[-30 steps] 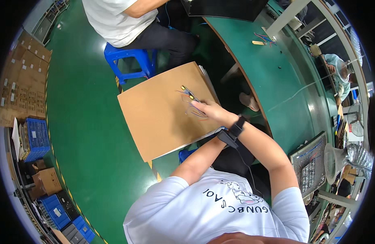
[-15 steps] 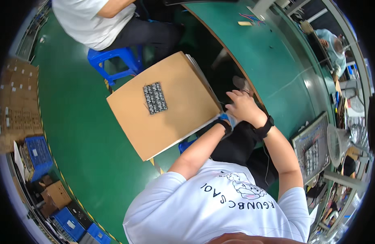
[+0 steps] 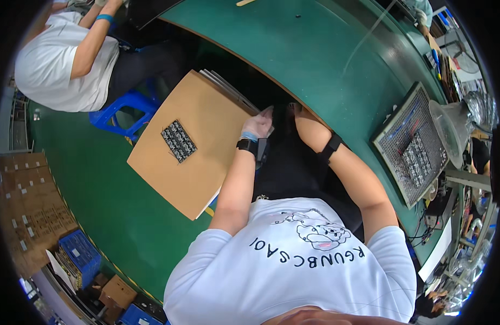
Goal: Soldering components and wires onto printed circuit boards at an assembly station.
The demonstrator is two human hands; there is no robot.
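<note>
My left hand (image 3: 257, 125), in what looks like a thin pale glove, is beside the right edge of a brown cardboard sheet (image 3: 206, 111). Its fingers are curled together; whatever they hold, if anything, cannot be made out. Under the green table's edge reaches my right hand (image 3: 300, 115), with its fingers mostly hidden in shadow. Dark bands circle both my wrists. On the cardboard, to the left of my hands, lies a black-and-white patterned panel (image 3: 178, 141) with thin wires at its sides.
The green table (image 3: 293, 49) curves ahead and to the right. A mesh tray (image 3: 384, 132) bearing a similar panel stands on it, beside a clear funnel-shaped hood (image 3: 444, 127). A seated co-worker (image 3: 60, 70) is at far left on a blue stool (image 3: 122, 111). Cartons (image 3: 33, 208) line the left.
My hands, together before, have moved apart: the left stays by the cardboard and the right goes under the table edge. The view has turned, shifting the cardboard leftward.
</note>
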